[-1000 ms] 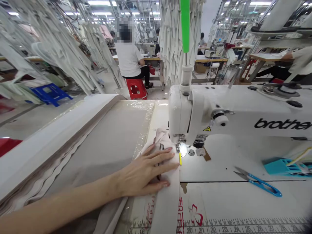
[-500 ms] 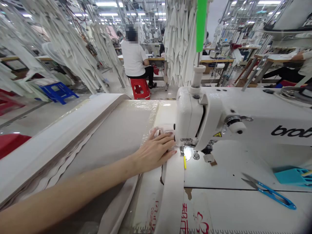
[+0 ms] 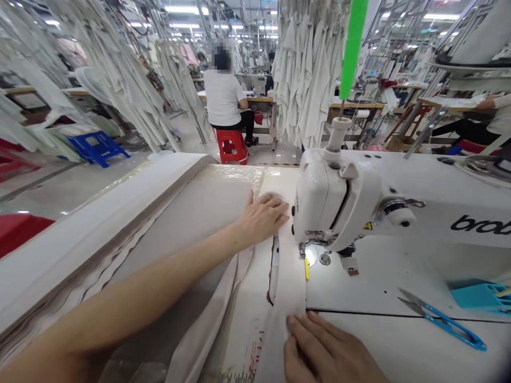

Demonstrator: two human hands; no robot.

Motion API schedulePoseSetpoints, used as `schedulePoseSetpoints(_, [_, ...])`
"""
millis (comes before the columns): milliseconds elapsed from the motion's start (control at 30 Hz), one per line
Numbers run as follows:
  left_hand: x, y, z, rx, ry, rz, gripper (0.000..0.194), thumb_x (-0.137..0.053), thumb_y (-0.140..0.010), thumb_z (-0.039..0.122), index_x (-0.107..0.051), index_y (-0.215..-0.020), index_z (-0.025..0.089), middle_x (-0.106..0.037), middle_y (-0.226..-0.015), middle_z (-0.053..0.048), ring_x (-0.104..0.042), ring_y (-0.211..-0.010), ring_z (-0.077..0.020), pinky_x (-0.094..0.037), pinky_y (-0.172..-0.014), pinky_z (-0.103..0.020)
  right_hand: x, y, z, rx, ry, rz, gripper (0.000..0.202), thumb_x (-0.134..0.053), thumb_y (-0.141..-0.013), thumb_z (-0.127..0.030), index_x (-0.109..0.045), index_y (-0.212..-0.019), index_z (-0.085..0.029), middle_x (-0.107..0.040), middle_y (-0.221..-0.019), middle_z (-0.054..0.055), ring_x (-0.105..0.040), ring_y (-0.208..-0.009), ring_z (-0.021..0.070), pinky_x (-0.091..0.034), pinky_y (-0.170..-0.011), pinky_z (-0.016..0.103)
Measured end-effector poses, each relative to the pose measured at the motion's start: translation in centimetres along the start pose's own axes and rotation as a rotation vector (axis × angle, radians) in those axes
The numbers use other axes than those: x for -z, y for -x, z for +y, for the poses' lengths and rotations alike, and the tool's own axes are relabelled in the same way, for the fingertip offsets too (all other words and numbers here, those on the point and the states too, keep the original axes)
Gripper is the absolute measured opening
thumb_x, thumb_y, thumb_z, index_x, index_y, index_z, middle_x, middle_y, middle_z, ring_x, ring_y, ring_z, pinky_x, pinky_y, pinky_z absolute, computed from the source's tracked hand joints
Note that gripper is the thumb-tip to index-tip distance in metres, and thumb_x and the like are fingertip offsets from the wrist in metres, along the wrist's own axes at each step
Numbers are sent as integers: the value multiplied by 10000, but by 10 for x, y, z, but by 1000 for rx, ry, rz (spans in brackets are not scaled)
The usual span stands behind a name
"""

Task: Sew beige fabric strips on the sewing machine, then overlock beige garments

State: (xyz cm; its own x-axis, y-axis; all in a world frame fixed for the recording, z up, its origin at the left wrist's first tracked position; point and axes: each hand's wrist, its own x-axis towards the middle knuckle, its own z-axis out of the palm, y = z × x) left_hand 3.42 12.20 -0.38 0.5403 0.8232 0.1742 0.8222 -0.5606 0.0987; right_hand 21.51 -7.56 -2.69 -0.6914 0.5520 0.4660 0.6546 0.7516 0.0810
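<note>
A long pale fabric strip runs under the presser foot of a white sewing machine. Behind the foot, my left hand rests on the strip with its fingers curled over the cloth and its thumb sticking up; a bunched part of the cloth shows past the fingers. At the near end, my right hand has its bent fingers closed on the strip's right edge, thumb side partly hidden. A yellow guide piece stands along that edge, just in front of the foot.
Blue-handled thread snips and a teal holder lie at right on the machine table. Layered pale fabric covers the left side. Beyond, a person sits on a red stool near hanging white cloth pieces.
My left hand has moved back, away from the presser foot. My right hand has come into view at the bottom and closed on the strip's edge. The view has shifted slightly.
</note>
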Motion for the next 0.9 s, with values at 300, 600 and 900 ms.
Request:
schedulePoseSetpoints(300, [1,-37,-21,191,-9,-16,318,-397,-996,300,-664,-1092,156,-631,-1269,-142,-433,-1312,-356,-100,-1087,-777,1,-38,40,81,82,18,399,-312,-848,78,-616,-992,-136,-757,-1039,81,-725,-962,188,-619,-843,298])
schedulePoseSetpoints(600, [41,14,-38,94,217,-69,352,-431,-1014,394,-534,-1327,270,-488,-1471,-37,-406,-1366,-232,-362,-1122,-486,2,-47,35,146,168,97,418,-268,-948,13,-660,-924,-133,-767,-1023,82,-738,-924,195,-635,-806,304])
schedulePoseSetpoints(900, [56,207,17,237,421,73,424,-584,-862,616,-580,-851,193,-593,-846,-28,-573,-755,-198,-441,-660,-293,21,-2,-43,85,-41,85,399,-382,-840,5,-685,-989,-207,-767,-1050,39,-736,-947,188,-600,-829,253])
